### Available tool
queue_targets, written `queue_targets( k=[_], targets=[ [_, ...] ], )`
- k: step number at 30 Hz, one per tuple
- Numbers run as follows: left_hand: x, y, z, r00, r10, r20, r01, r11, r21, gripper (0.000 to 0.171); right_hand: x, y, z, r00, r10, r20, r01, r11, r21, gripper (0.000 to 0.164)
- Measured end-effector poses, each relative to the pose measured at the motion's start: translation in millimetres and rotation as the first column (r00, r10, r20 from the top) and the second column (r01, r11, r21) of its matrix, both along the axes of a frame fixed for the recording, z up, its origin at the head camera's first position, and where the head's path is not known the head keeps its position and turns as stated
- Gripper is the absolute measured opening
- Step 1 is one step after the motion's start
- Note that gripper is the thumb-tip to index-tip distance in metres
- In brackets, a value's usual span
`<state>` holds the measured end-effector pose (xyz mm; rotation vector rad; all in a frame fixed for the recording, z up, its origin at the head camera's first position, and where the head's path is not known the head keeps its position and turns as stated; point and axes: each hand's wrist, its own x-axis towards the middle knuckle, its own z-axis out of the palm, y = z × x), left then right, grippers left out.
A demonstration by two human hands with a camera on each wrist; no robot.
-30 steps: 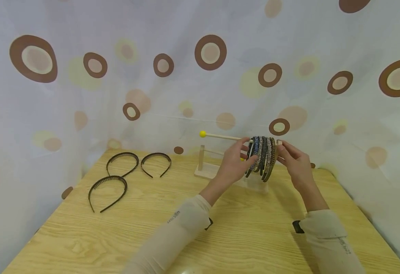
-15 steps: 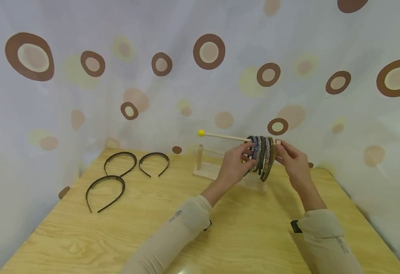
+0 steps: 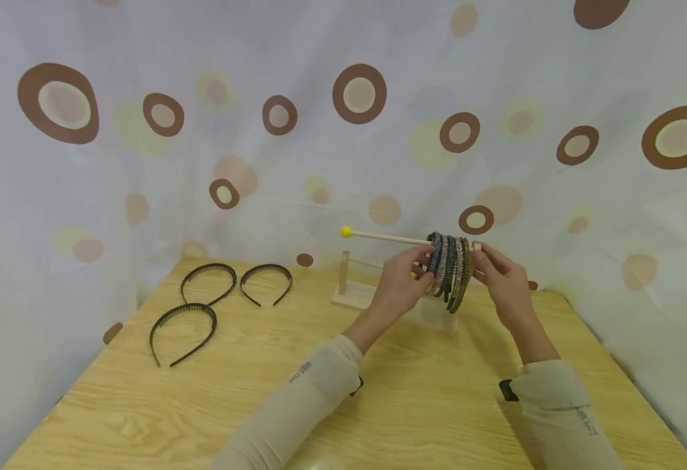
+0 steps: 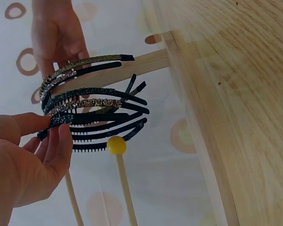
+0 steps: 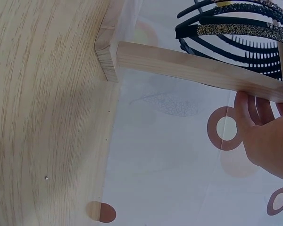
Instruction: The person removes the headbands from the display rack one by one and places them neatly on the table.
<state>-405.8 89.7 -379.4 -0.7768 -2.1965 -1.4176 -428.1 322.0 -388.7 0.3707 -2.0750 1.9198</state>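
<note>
Three black toothed headbands (image 3: 189, 307) lie loose on the surface (image 3: 431, 418), apparently the only ones left off the rod. Farther back, a person's left hand (image 3: 399, 284) pinches a blue glitter headband (image 3: 437, 251) between thumb and fingers, while the right hand (image 3: 508, 287) grips the stand's wooden upright (image 5: 179, 66) near its top. Between them, a bunch of headbands (image 3: 452, 261) hangs on the yellow-tipped rod (image 3: 379, 235), the hanging seemingly well advanced, before a circle-patterned backdrop (image 3: 402, 32).
</note>
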Motion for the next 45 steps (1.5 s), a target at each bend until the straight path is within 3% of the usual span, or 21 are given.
queue_targets(
  k=[9, 23, 33, 40, 45],
  targets=[
    [6.9, -8, 20.2, 0.987, 0.010, -0.157, -0.005, 0.999, 0.032, 0.046, 0.2, -1, 0.9, 1.000, -0.020, -0.003, 0.020, 0.999, 0.038, 0.062],
    [22.8, -36, 52.6, 0.958, 0.030, -0.285, 0.015, 0.988, 0.151, 0.047, -2.9, -2, -0.5, 1.000, 0.008, -0.016, -0.008, 1.000, 0.019, 0.064],
    [16.9, -49, 50.2, 0.962, 0.077, -0.263, -0.014, 0.972, 0.235, 0.047, 0.6, 0, -4.4, 1.000, 0.022, 0.004, -0.023, 1.000, 0.008, 0.063],
    [5.6, -63, 49.9, 0.938, 0.143, -0.316, -0.044, 0.953, 0.300, 0.044, 3.1, 0, -3.9, 0.999, 0.030, 0.013, -0.030, 0.999, 0.018, 0.065],
    [0.5, -77, 52.4, 0.935, 0.172, -0.311, -0.057, 0.936, 0.347, 0.045, 3.3, -1, -2.3, 0.999, 0.032, 0.010, -0.032, 0.999, 0.000, 0.065]
  ],
)
